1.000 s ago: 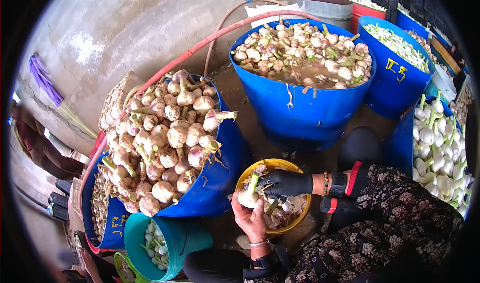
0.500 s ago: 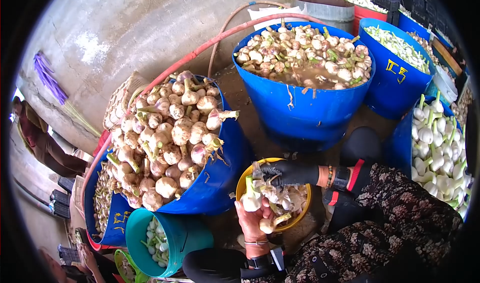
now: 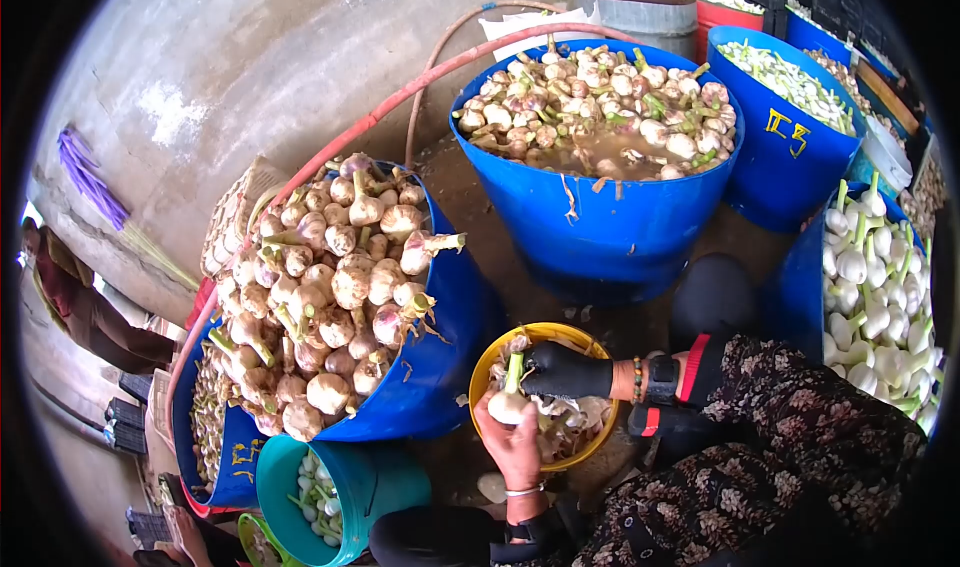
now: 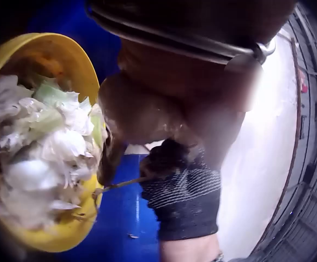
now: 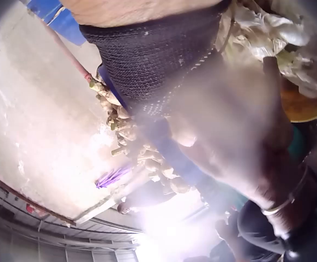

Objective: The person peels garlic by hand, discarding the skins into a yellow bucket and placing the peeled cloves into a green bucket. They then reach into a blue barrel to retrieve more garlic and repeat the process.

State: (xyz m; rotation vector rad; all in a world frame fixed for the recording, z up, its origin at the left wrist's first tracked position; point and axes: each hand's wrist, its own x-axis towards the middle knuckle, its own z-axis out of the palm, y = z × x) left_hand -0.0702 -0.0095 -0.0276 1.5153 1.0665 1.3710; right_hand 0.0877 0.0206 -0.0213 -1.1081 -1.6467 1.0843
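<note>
In the head view, my bare left hand (image 3: 515, 449) holds a white garlic bulb (image 3: 507, 407), its green stem pointing up, over the near edge of a yellow bucket (image 3: 608, 352). My right hand (image 3: 568, 369), in a black glove, pinches at the bulb beside the stem. The glove hides most of what its fingertips grip. Seen from the left wrist, the gloved hand (image 4: 183, 188) is curled, and a thin brown strip (image 4: 123, 184) sticks out past it. Peeled garlic skins (image 4: 38, 147) fill much of the bucket. Blur covers the fingers in the right wrist view.
A blue barrel (image 3: 465, 367) heaped with unpeeled garlic leans at the left. Behind stands another barrel (image 3: 600, 227) of garlic in murky water. A teal bucket (image 3: 385, 487) and a right-hand barrel (image 3: 795, 287) hold peeled bulbs. A red hose (image 3: 400, 97) runs along the wall.
Half a second ago the gloved hand held loose skin apart from the bulb; now it is back against the bulb. A second bulb then showing in the left hand is now hidden.
</note>
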